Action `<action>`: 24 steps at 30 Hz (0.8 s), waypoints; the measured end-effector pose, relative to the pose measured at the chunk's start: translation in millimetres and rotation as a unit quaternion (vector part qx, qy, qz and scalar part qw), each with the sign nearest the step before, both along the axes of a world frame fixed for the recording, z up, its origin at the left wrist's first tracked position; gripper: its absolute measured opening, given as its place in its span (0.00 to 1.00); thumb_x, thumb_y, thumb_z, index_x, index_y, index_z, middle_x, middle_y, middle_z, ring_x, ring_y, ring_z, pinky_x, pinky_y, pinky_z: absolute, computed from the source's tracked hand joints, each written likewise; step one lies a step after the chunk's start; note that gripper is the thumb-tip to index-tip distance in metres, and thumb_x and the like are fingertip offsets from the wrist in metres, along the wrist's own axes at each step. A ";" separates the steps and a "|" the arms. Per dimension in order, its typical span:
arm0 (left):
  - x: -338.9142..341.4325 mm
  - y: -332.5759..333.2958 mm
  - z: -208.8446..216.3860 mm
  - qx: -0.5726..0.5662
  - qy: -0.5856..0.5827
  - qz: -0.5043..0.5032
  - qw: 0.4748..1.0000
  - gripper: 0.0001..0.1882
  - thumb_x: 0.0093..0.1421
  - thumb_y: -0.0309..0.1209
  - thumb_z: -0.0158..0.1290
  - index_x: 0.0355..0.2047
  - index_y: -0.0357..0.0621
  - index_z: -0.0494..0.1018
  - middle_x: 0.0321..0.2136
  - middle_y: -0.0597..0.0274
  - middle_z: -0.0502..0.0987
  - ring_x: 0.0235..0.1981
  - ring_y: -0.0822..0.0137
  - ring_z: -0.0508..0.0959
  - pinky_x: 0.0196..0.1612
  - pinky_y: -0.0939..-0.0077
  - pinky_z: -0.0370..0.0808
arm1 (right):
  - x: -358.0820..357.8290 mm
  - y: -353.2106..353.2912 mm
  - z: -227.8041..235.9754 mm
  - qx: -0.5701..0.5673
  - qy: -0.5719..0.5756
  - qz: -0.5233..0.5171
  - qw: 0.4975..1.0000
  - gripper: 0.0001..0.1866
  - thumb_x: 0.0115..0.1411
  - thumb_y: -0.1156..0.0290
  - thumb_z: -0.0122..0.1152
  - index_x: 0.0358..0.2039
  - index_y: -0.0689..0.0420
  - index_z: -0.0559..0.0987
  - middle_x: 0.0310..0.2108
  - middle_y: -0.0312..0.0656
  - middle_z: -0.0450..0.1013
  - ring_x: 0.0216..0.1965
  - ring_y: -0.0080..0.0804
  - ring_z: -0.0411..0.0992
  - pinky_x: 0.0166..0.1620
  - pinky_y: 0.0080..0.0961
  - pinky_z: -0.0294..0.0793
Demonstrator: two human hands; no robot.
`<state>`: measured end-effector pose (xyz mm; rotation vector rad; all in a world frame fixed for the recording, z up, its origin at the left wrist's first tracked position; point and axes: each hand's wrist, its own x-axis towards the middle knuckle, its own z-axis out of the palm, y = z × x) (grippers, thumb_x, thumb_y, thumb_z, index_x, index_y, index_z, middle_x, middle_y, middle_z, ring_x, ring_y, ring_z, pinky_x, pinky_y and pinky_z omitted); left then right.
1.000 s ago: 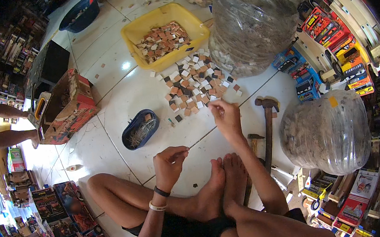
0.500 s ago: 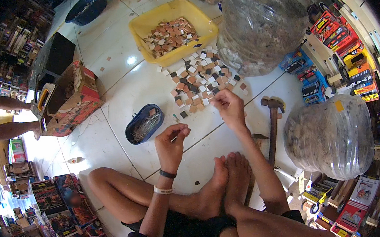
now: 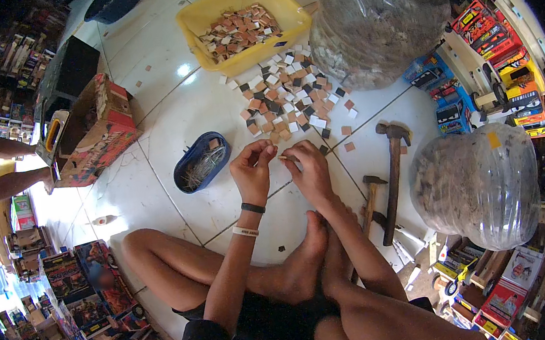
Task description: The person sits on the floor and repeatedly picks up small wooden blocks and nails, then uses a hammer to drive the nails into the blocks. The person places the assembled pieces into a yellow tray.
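My left hand (image 3: 254,168) and my right hand (image 3: 311,174) are close together above the tiled floor, over my feet. Between the fingertips of my right hand is a small thin chip (image 3: 287,159), seen nearly edge-on. The thumb and fingers of my left hand are pinched together; what they hold, if anything, is too small to make out. Just beyond my hands lies a loose pile of small square chips (image 3: 287,92) in brown, white and black. Left of my hands stands a blue oval container (image 3: 179,174) with thin nails and one brown chip inside.
A yellow tub (image 3: 222,68) of chips stands behind the pile. Two hammers (image 3: 393,177) lie to my right. Large filled plastic bags (image 3: 477,188) and toy trucks line the right side. On the left are a cardboard box (image 3: 100,145) and another person's legs (image 3: 14,147).
My right hand has drawn back from the pile toward me, with a small chip in its fingers. My left hand has moved right and up, beside it. The view has shifted slightly.
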<state>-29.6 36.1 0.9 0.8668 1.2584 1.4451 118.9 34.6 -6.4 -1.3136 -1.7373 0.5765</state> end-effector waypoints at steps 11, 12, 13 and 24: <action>11.3 -2.7 -6.3 0.007 -0.028 0.028 0.999 0.06 0.66 0.17 0.61 0.42 0.28 0.81 0.38 0.56 0.86 0.40 0.67 0.87 0.47 0.73 0.86 | 2.8 -0.8 -0.6 -0.072 0.001 0.022 0.997 0.11 0.57 0.78 0.70 0.41 0.60 0.83 0.40 0.48 0.77 0.42 0.53 0.78 0.46 0.44 0.77; 12.2 -2.9 -6.8 0.009 -0.026 0.031 0.999 0.06 0.66 0.17 0.62 0.42 0.28 0.81 0.38 0.56 0.86 0.40 0.67 0.86 0.47 0.73 0.86 | 2.9 -0.5 -0.2 -0.071 -0.001 0.024 0.997 0.11 0.57 0.78 0.70 0.41 0.60 0.83 0.40 0.48 0.77 0.42 0.53 0.78 0.46 0.44 0.77; 13.2 -2.9 -7.2 0.011 -0.025 0.035 0.999 0.06 0.66 0.18 0.62 0.42 0.28 0.81 0.38 0.56 0.86 0.40 0.67 0.86 0.47 0.74 0.85 | 3.0 0.1 0.0 -0.073 -0.003 0.026 0.997 0.11 0.57 0.78 0.70 0.41 0.60 0.83 0.40 0.48 0.77 0.42 0.53 0.78 0.46 0.44 0.77; 23.8 -8.0 -7.5 0.020 0.013 0.076 0.997 0.04 0.65 0.17 0.62 0.40 0.30 0.81 0.39 0.59 0.86 0.41 0.70 0.85 0.47 0.76 0.82 | 2.8 1.1 -2.4 -0.077 -0.022 0.021 0.997 0.11 0.57 0.77 0.70 0.42 0.59 0.84 0.40 0.48 0.77 0.43 0.54 0.78 0.47 0.43 0.78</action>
